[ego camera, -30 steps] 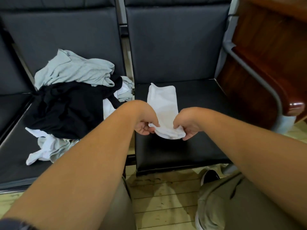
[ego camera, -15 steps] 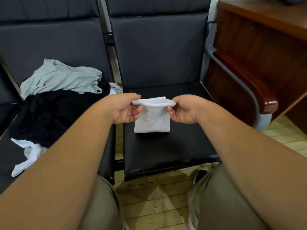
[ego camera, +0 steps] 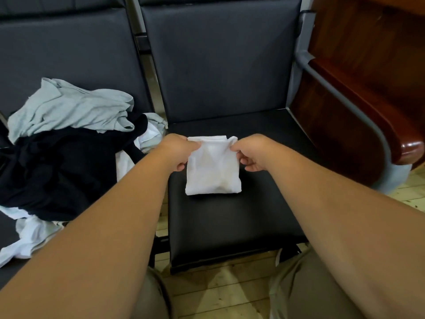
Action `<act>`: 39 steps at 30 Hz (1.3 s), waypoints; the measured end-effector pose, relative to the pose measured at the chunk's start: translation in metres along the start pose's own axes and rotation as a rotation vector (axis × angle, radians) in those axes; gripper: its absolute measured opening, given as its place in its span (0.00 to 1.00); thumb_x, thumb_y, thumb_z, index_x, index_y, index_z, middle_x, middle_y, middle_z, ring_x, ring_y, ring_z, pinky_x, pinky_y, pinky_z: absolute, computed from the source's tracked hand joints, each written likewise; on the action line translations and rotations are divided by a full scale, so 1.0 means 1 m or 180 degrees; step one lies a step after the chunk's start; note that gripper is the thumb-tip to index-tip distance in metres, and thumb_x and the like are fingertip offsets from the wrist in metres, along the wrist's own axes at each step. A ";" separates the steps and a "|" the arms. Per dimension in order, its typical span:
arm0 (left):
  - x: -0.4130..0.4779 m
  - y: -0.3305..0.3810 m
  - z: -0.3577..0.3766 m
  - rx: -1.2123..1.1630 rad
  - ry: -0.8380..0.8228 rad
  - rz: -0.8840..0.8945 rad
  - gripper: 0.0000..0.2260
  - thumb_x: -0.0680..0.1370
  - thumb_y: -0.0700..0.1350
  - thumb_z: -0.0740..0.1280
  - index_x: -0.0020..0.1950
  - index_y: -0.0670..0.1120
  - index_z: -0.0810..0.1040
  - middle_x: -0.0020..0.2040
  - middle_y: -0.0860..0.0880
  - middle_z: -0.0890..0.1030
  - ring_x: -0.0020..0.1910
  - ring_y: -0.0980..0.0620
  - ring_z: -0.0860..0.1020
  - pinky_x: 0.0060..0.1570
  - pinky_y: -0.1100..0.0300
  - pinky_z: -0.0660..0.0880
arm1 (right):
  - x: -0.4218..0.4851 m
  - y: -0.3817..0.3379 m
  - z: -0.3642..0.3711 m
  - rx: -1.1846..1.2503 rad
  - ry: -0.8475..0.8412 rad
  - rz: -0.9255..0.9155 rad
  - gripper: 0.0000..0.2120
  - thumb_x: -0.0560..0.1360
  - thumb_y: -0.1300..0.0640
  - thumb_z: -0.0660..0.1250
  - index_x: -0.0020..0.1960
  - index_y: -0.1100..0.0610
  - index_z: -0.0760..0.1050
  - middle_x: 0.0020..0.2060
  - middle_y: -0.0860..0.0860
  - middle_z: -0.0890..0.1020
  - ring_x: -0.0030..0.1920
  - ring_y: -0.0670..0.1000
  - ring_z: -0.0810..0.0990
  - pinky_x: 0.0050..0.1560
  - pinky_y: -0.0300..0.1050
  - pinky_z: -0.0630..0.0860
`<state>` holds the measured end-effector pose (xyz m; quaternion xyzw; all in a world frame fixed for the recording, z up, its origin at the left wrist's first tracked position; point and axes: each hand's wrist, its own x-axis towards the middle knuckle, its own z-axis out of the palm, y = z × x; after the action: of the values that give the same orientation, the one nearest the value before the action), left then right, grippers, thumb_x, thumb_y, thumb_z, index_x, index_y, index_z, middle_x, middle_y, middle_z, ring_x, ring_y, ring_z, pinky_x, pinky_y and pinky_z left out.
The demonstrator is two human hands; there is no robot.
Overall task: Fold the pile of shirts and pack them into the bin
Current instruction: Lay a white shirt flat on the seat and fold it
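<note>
Small folded white cotton shirt (ego camera: 212, 171), lying on the black padded chair seat (ego camera: 230, 217): top corners are pinched by the left hand (ego camera: 178, 151) and right hand (ego camera: 251, 155), fingers curled. Unfolded grey, black and white shirt pile (ego camera: 69, 143) is heaped on the neighbouring seat.

White shirt (ego camera: 212, 173), black seat (ego camera: 230, 217), grey-black-white pile (ego camera: 64, 155)

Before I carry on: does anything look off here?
Nothing damaged or spilled. The left hand and right hand pinch the folded shirt by its top corners; the pile lies jumbled on the left seat. No bin in view.
</note>
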<state>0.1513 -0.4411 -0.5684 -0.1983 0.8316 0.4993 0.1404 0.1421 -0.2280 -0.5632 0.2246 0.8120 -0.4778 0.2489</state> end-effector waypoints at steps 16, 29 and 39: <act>0.015 -0.009 0.019 0.1046 -0.0332 -0.0378 0.19 0.78 0.57 0.74 0.60 0.46 0.75 0.51 0.46 0.82 0.47 0.47 0.83 0.52 0.48 0.83 | 0.031 -0.002 0.030 -0.1299 0.0190 -0.0228 0.09 0.76 0.52 0.68 0.53 0.55 0.80 0.47 0.54 0.86 0.46 0.55 0.87 0.51 0.53 0.86; 0.021 -0.018 0.005 -0.1271 -0.0446 -0.0896 0.13 0.82 0.32 0.67 0.66 0.39 0.77 0.59 0.42 0.85 0.57 0.40 0.85 0.62 0.38 0.79 | 0.033 -0.007 0.038 0.0942 0.0100 0.0300 0.12 0.77 0.59 0.66 0.60 0.57 0.80 0.60 0.55 0.85 0.58 0.57 0.85 0.62 0.57 0.82; 0.016 -0.006 0.021 -0.1461 -0.0475 -0.0780 0.10 0.80 0.49 0.73 0.60 0.48 0.82 0.51 0.48 0.89 0.52 0.44 0.86 0.56 0.45 0.83 | 0.038 -0.003 0.034 0.0630 -0.0015 -0.0107 0.16 0.75 0.42 0.68 0.58 0.51 0.78 0.52 0.52 0.85 0.51 0.57 0.85 0.59 0.57 0.82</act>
<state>0.1403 -0.4278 -0.5895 -0.2868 0.6538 0.6673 0.2122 0.1173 -0.2544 -0.5993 0.2333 0.7639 -0.5603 0.2193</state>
